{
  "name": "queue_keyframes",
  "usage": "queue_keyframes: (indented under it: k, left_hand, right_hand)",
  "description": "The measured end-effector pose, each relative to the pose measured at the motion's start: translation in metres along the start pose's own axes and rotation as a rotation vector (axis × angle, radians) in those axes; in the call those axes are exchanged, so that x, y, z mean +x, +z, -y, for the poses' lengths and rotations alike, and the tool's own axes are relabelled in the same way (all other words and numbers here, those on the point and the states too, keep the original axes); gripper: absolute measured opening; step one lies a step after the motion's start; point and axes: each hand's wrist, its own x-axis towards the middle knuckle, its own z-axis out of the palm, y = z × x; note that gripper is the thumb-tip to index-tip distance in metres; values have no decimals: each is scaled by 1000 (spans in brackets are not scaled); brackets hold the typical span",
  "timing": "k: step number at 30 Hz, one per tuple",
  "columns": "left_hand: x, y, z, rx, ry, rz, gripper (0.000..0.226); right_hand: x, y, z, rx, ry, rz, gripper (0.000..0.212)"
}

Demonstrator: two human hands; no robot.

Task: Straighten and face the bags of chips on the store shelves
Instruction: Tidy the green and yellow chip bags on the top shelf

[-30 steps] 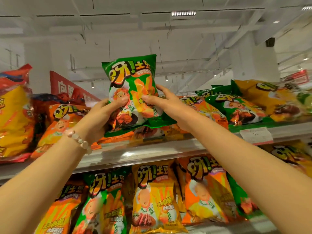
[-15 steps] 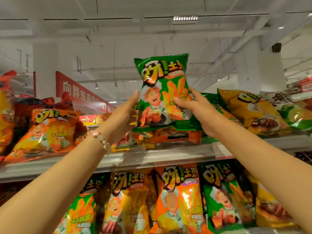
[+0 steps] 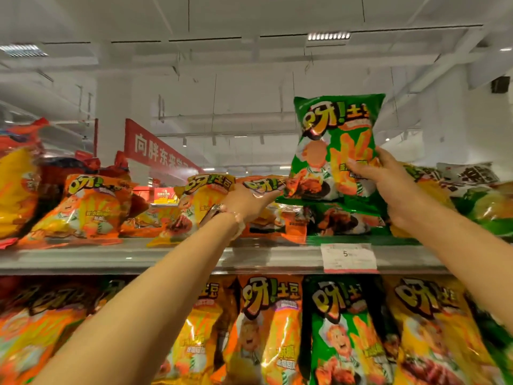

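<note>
My right hand [image 3: 388,184] grips the right edge of a green chip bag [image 3: 330,140] and holds it upright, front facing me, above the top shelf [image 3: 138,259]. Under it a second green bag [image 3: 347,220] lies flat on the shelf. My left hand [image 3: 247,204], with a bead bracelet at the wrist, is off the green bag. Its fingers stretch out beneath the top edge of an orange bag [image 3: 263,186] that lies tilted on the shelf. More orange bags [image 3: 83,207] lie slumped to the left.
A price tag [image 3: 348,257] hangs on the shelf's front rail. On the lower shelf stand upright rows of orange bags [image 3: 266,329] and green bags [image 3: 344,334]. Yellow bags [image 3: 16,190] sit far left, and green and white ones [image 3: 472,187] far right. A red sign [image 3: 158,151] hangs behind.
The green bag has moved right in my right hand. My left hand let go of its left edge and dropped to the orange bag beside it.
</note>
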Motion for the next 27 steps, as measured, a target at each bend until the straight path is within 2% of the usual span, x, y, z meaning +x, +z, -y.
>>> queue_keyframes:
  k: [3, 6, 7, 10, 11, 12, 14, 16, 19, 22, 27]
  left_hand:
    - [0, 7, -8, -54, -34, 36, 61]
    - [2, 12, -9, 15, -17, 33, 50]
    - [1, 13, -8, -18, -33, 26, 50]
    - [1, 13, -4, -211, -68, -31, 79]
    - [2, 12, -2, -256, -56, -78, 83]
    - [3, 11, -1, -300, -29, -126, 79]
    - [6, 7, 2, -380, 32, -202, 55]
    - [7, -2, 3, -409, 103, -231, 34]
    - [7, -21, 7, -486, 161, -258, 38]
    - [7, -49, 14, -550, 157, -281, 47]
    - [7, -97, 53, -568, 152, -322, 41]
  right_hand:
    - [2, -5, -3, -1, 20, 22, 55]
    - [1, -5, -6, -17, 38, 54, 60]
    - [1, -5, -6, -18, 46, 65, 63]
    - [-2, -1, -4, -7, 19, 51, 65]
    - [-3, 1, -2, 4, -4, 33, 62]
    - [-3, 3, 0, 17, -30, 10, 58]
    - [-3, 7, 5, 46, -73, -44, 51]
    - [-1, 11, 9, 75, -95, -78, 52]
    - [3, 20, 16, 99, -115, -139, 59]
    - [6, 31, 21, 131, -113, -184, 56]
    - [3, 68, 24, 139, -68, -80, 44]
